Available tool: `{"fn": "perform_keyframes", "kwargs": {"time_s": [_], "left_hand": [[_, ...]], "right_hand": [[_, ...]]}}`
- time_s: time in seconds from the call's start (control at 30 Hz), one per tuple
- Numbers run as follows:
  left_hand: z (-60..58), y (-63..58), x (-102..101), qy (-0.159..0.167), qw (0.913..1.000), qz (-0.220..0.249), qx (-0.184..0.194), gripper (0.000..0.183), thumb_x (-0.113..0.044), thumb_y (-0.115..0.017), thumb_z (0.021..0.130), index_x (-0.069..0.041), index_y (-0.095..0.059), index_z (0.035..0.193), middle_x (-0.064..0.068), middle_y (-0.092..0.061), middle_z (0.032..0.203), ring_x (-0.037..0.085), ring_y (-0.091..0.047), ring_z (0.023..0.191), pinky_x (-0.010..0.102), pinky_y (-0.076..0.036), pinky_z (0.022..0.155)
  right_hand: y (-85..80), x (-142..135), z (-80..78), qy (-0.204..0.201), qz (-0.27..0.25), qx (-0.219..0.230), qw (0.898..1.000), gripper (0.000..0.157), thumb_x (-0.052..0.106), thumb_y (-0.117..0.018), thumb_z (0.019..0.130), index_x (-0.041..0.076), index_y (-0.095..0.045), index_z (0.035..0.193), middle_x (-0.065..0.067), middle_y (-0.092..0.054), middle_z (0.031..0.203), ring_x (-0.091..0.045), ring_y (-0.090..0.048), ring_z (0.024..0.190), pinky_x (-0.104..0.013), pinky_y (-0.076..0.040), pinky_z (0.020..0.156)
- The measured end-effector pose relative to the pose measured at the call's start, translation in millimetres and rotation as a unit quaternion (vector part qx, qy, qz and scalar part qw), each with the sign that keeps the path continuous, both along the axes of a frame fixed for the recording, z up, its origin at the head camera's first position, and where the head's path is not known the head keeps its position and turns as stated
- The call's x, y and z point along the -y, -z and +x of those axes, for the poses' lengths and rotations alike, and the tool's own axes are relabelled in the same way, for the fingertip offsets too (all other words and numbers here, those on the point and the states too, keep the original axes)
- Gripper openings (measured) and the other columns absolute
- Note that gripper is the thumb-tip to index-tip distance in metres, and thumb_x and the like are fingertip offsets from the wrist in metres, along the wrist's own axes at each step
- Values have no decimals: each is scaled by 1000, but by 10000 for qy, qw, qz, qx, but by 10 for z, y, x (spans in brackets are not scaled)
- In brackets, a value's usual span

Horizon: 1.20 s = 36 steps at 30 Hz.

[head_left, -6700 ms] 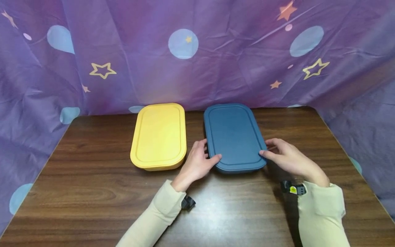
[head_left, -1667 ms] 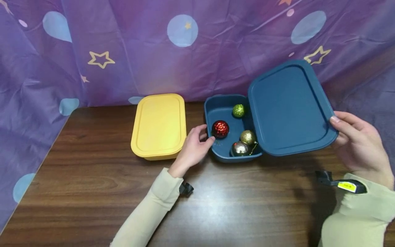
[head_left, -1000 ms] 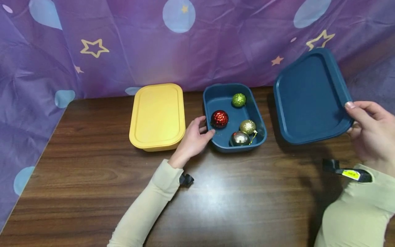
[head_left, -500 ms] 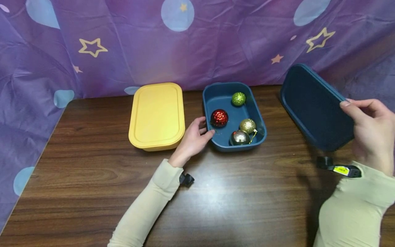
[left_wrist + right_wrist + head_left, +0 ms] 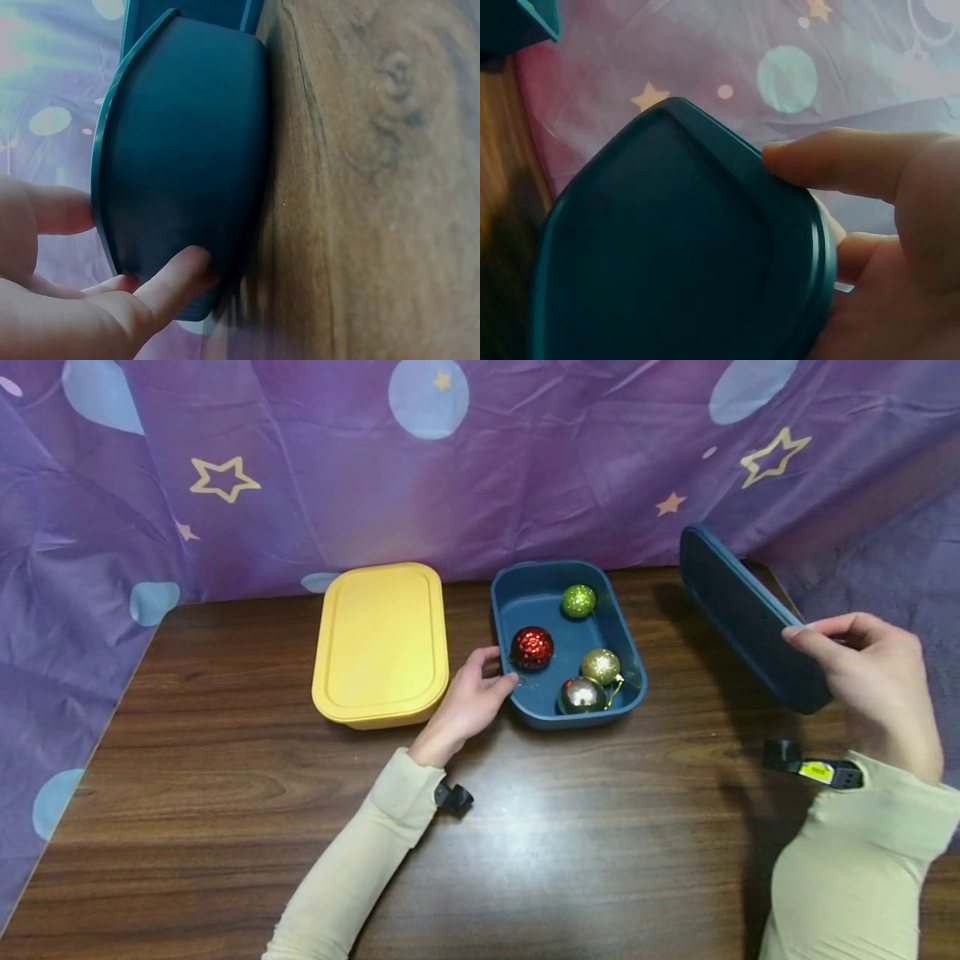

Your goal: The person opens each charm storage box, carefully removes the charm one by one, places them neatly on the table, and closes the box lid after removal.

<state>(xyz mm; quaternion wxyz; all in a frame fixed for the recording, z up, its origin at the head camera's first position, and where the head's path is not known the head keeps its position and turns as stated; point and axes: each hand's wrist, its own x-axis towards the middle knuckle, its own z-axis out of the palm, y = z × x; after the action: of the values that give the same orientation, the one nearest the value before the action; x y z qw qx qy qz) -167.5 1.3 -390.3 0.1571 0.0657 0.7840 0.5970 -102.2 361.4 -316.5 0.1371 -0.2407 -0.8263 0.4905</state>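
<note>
In the head view a blue storage container (image 5: 569, 643) stands uncovered, with a red ball ornament (image 5: 532, 647), a green glitter one (image 5: 578, 602), a gold glitter one (image 5: 601, 667) and a shiny silver one (image 5: 582, 695) inside. My left hand (image 5: 468, 703) holds its near left side; the thumb lies on the rim (image 5: 101, 150) and the fingers rest along the outer wall. To the right, my right hand (image 5: 873, 681) pinches the blue lid (image 5: 750, 614) by its edge, thumb on one face. The lid stands steeply tilted. Some right fingers are hidden behind it.
A yellow container (image 5: 381, 643) with its lid on stands left of the blue one. The wooden table (image 5: 337, 827) reaches back to a purple curtain (image 5: 315, 468) with stars and dots. Each wrist carries a small black camera (image 5: 453, 797).
The blue lid has come off its container and moved right in my right hand, then turned from facing the head camera to nearly edge-on. The left hand stays at the container.
</note>
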Motion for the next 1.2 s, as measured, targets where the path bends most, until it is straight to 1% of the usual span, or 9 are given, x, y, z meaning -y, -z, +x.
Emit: {"fn": "perform_keyframes", "kwargs": {"time_s": [0.17, 0.37, 0.43, 0.5, 0.6, 0.63, 0.73, 0.83, 1.2], "left_hand": [[-3, 4, -10, -51, 9999, 119, 77, 53, -16, -56, 96, 0, -36, 143, 21, -49, 139, 32, -55, 124, 39, -46, 105], [-18, 24, -17, -71, 9997, 197, 106, 54, -14, -56, 96, 0, -36, 143, 21, -49, 138, 32, -55, 124, 38, -47, 104], [-23, 30, -17, -63, 9997, 224, 114, 54, -14, -56, 96, 0, -36, 143, 21, -49, 138, 32, -55, 124, 38, -47, 104], [-25, 30, -15, -52, 9996, 236, 123, 54, -14, -56, 96, 0, -36, 143, 21, -49, 138, 31, -56, 124, 38, -47, 104], [-23, 20, -12, -44, 9996, 251, 154, 54, -14, -56, 96, 0, -35, 143, 21, -49, 138, 31, -56, 124, 38, -48, 104], [-26, 21, -11, -44, 9996, 248, 161, 54, -14, -56, 96, 0, -35, 144, 21, -49, 138, 31, -56, 124, 38, -48, 103], [-28, 16, -9, -45, 9995, 241, 185, 54, -14, -56, 96, 0, -35, 144, 21, -49, 138, 31, -56, 124, 37, -48, 103], [-30, 15, -6, -59, 9995, 227, 207, 53, -14, -56, 96, 0, -35, 144, 20, -49, 138, 30, -55, 124, 37, -48, 103], [-27, 15, -11, -93, 9987, 406, 304, 53, -12, -55, 96, 0, -35, 144, 20, -48, 139, 30, -55, 124, 35, -50, 100]], "right_hand": [[25, 45, -15, -261, 500, 510, 9971, 10, 37, -67, 89, 35, -61, 81, 24, -48, 65, -4, -40, 56, -25, -33, 45], [63, 67, -47, -673, 1275, 687, 9872, 18, 41, -69, 86, 43, -59, 72, 33, -48, 64, -3, -40, 66, -26, -34, 53], [82, 72, -71, -866, 1667, 718, 9796, 15, 41, -69, 86, 39, -62, 74, 34, -47, 63, -2, -42, 66, -25, -35, 56], [104, 83, -99, -1007, 1991, 751, 9719, 15, 42, -69, 86, 28, -67, 79, 35, -45, 63, -2, -42, 64, -24, -35, 56], [143, 102, -144, -1192, 2383, 774, 9607, 33, 42, -68, 86, 9, -70, 91, 30, -48, 65, -6, -46, 65, -24, -35, 56], [159, 115, -158, -1235, 2442, 780, 9586, 38, 41, -68, 86, 4, -69, 94, 23, -54, 68, -9, -48, 68, -24, -36, 57], [210, 150, -197, -1358, 2524, 841, 9544, 38, 38, -68, 87, 1, -68, 97, -5, -66, 80, -22, -52, 76, -26, -36, 59], [256, 186, -226, -1517, 2522, 923, 9512, 37, 34, -66, 88, -1, -67, 98, -26, -64, 100, -33, -54, 84, -29, -36, 61], [391, 282, -302, -1774, 2584, 1028, 9440, 31, 30, -68, 85, -1, -69, 91, -27, -65, 98, -45, -56, 97, -38, -41, 68]]}}
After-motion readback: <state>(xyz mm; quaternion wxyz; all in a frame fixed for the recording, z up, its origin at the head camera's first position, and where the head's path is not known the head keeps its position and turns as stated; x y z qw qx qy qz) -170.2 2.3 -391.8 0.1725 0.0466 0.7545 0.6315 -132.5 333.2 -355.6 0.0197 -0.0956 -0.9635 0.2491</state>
